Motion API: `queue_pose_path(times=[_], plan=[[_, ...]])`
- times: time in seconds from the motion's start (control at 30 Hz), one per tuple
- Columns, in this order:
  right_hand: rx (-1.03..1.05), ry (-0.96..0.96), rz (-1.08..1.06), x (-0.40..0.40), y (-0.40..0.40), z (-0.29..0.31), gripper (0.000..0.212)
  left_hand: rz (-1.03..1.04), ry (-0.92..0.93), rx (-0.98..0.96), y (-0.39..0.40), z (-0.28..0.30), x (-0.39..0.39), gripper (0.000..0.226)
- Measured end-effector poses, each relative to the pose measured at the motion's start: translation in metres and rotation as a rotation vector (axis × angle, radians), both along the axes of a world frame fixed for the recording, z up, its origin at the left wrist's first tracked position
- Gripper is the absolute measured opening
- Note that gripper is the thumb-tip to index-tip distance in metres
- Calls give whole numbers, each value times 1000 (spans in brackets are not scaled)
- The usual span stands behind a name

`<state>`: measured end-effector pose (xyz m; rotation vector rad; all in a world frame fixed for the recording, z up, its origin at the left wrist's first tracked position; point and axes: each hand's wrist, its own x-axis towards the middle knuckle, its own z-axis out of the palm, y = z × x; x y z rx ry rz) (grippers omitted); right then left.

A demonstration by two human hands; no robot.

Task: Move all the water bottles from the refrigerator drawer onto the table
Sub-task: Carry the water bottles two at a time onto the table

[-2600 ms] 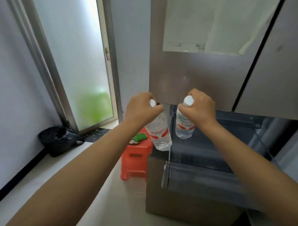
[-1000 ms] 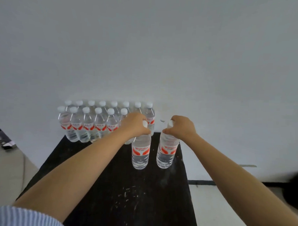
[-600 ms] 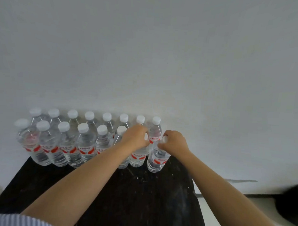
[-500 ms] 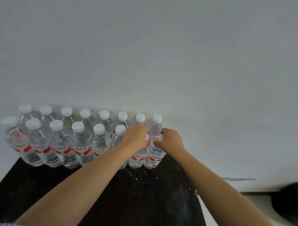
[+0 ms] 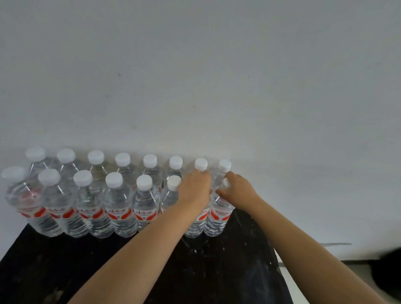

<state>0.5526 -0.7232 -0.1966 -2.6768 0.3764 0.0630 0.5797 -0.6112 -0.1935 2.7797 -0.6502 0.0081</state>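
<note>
Two rows of clear water bottles [image 5: 115, 208] with white caps and red labels stand upright along the far edge of a black table [image 5: 190, 276], against the wall. My left hand [image 5: 196, 189] grips the top of a bottle [image 5: 195, 226] at the right end of the front row; its cap is hidden under the hand. My right hand [image 5: 235, 190] grips the neck of the bottle next to it [image 5: 218, 220], the white cap showing by the fingers. Both bottles stand on the table.
A plain white wall [image 5: 220, 84] rises directly behind the bottles. A dark object [image 5: 393, 276] sits on the floor at the far right, beyond the table's right edge. The table's near half carries only white specks.
I carried two bottles from the refrigerator drawer to the table, moved them toward the wall and set them at the right end of the front row. Both hands still grip them.
</note>
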Motion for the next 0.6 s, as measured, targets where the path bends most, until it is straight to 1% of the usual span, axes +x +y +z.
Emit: queue_pose_path(times=[0.13, 0.23, 0.27, 0.3, 0.37, 0.43, 0.53, 0.6], plan=[[37, 92, 19, -7, 4, 12, 56, -45, 27, 40, 3, 6, -4, 22], [-14, 186, 54, -23, 5, 27, 71, -77, 3, 119, 7, 17, -18, 34], [-32, 198, 61, -31, 5, 34, 72, -84, -16, 135, 7, 22, -26, 38], [-55, 200, 69, -40, 4, 40, 69, -92, -47, 146, 8, 27, -36, 40], [-138, 206, 99, -67, -2, 58, 56, -126, -136, 185, 7, 40, -59, 40], [-236, 225, 109, -104, -12, 74, 48, -171, -167, 259, 3, 56, -87, 39], [-340, 176, 37, -174, -40, 98, 43, -253, -182, 322, -11, 88, -133, 34], [-354, 141, -47, -234, -63, 114, 42, -326, -221, 347, -27, 108, -173, 31]])
